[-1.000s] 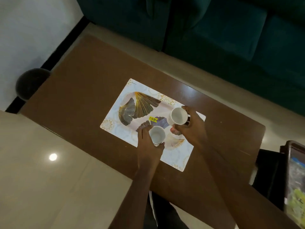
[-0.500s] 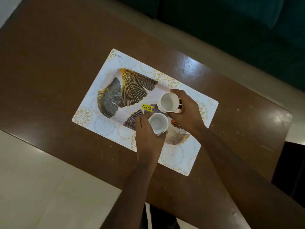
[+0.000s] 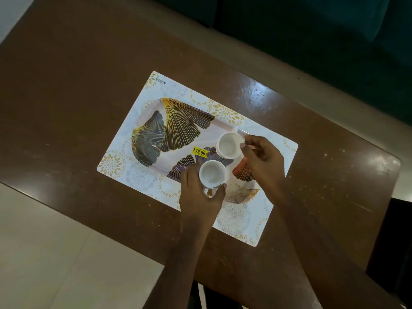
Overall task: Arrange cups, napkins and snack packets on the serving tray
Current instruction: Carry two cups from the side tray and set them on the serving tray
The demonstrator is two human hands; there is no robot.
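Note:
A serving tray [image 3: 178, 130] printed with gold-lined leaves and a yellow price sticker lies on a white patterned placemat [image 3: 142, 179]. Two empty white cups stand on the tray's right half. My left hand [image 3: 198, 197] wraps around the nearer cup [image 3: 211, 173] from below. My right hand [image 3: 263, 161] pinches the rim or handle side of the farther cup [image 3: 229, 144]. The farther cup's handle is hidden by my fingers. No napkins or snack packets are in view.
The placemat rests on a brown wooden table [image 3: 78, 97] with worn spots. A dark teal sofa [image 3: 312, 30] runs along the far side. Pale tiled floor [image 3: 55, 253] lies at the near left. A dark object [image 3: 392, 253] sits past the table's right edge.
The view has come closer to the table. Both cups have settled lower on the tray, and my right hand's fingers have shifted to the right side of the farther cup.

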